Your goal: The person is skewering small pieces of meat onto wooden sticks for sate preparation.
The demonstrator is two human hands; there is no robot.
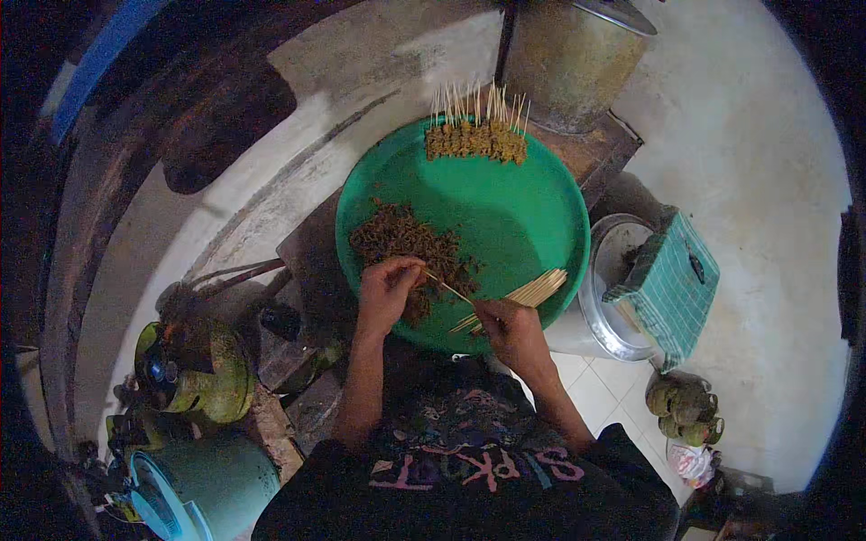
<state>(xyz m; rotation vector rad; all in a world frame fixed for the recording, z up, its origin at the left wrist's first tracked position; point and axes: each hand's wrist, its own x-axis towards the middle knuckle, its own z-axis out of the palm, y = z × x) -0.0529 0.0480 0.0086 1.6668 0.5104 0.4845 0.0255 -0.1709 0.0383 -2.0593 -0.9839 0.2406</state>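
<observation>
A thin bamboo skewer (450, 287) spans the gap between my two hands, over a round green plastic tray (473, 196). My right hand (511, 331) grips its lower right end. At the other end, the fingers of my left hand (387, 287) pinch around the tip; whether a meat piece is in them is hidden. Beside and beyond the left hand lies a loose heap of brown meat pieces (406, 233). Plain skewers (538, 287) lie bundled behind the right hand. Along the tray's far rim sits a row of loaded meat skewers (477, 142), bare ends pointing outward.
A tall metal pot (572, 67) stands beyond the tray. To the right, a checked green cloth (676, 291) lies partly over an aluminium pot (602, 324). Green gas cylinders (223, 379) and a light-blue bucket (223, 487) stand at lower left; more small cylinders (683, 409) are at right.
</observation>
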